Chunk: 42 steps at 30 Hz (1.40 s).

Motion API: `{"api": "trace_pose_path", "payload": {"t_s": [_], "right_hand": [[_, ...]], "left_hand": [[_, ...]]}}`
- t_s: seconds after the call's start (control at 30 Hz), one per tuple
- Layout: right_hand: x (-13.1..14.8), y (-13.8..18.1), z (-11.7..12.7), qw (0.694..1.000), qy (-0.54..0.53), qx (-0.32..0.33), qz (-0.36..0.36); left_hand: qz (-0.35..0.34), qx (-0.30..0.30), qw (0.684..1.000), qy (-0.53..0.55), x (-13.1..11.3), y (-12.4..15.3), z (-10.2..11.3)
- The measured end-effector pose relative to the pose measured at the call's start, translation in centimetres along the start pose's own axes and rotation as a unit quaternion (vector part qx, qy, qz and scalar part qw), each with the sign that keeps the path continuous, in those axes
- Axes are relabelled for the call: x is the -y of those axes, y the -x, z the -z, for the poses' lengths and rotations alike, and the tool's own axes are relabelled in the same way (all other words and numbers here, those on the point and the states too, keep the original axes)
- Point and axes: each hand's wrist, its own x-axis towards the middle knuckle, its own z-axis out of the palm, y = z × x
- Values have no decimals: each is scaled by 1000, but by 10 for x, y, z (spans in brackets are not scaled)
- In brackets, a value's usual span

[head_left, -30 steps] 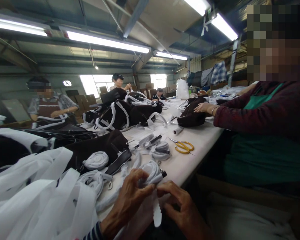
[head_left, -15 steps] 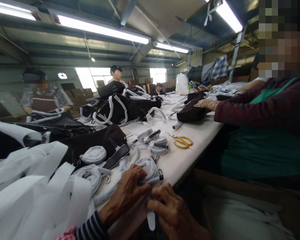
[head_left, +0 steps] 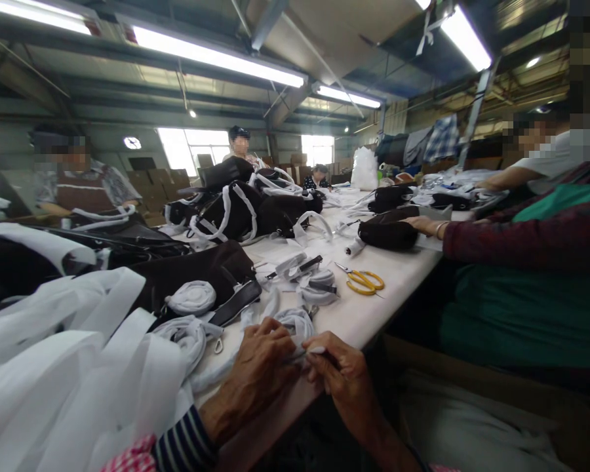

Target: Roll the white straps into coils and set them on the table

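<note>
At the table's near edge, my left hand (head_left: 260, 357) is closed over the near side of a coiled strap (head_left: 295, 320) wrapped in white material. Close beside it, my right hand (head_left: 343, 362) pinches a white strip (head_left: 316, 351) between thumb and fingers, against the near end of the coil. My fingers hide much of the strip and the coil's lower part. More wrapped strap coils (head_left: 193, 298) lie to the left, one on a dark brown bag (head_left: 211, 269). Another coil (head_left: 319, 288) with dark strap ends sits just beyond my hands.
Yellow-handled scissors (head_left: 365, 282) lie on the table (head_left: 398, 288) to the right. Loose white strips (head_left: 69, 380) pile up at left. Dark bags (head_left: 231, 213) with wrapped handles are heaped behind. At right, a co-worker's hand (head_left: 425, 226) rests on a brown bag (head_left: 388, 229).
My right hand has moved up and closed in a pinch. The white strip end that hung below the table edge is now up by the coil. The view has shifted slightly.
</note>
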Motion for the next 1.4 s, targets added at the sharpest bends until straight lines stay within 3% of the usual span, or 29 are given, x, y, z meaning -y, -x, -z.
{"api": "trace_pose_path", "payload": {"t_s": [0.13,0.27,0.43,0.73,0.87,1.07,1.4], "right_hand": [[2,-15,-6,999,-17,14,-47],[0,-26,-9,992,-69,9,-101],[-2,-35,-10,992,-68,3,-105],[-2,-57,-6,983,-17,104,-153],[2,-68,-6,974,58,146,-164],[4,-81,-10,954,130,163,-213],[20,-76,-4,959,44,176,-220]], "left_hand": [[-25,34,999,12,-3,3,3],[67,22,983,167,6,2,7],[155,-62,946,278,18,-10,0],[205,-111,911,339,35,-21,-15],[242,-124,888,372,34,-22,-15],[242,-130,866,417,29,-20,-18],[214,-119,850,467,19,-16,-7]]}}
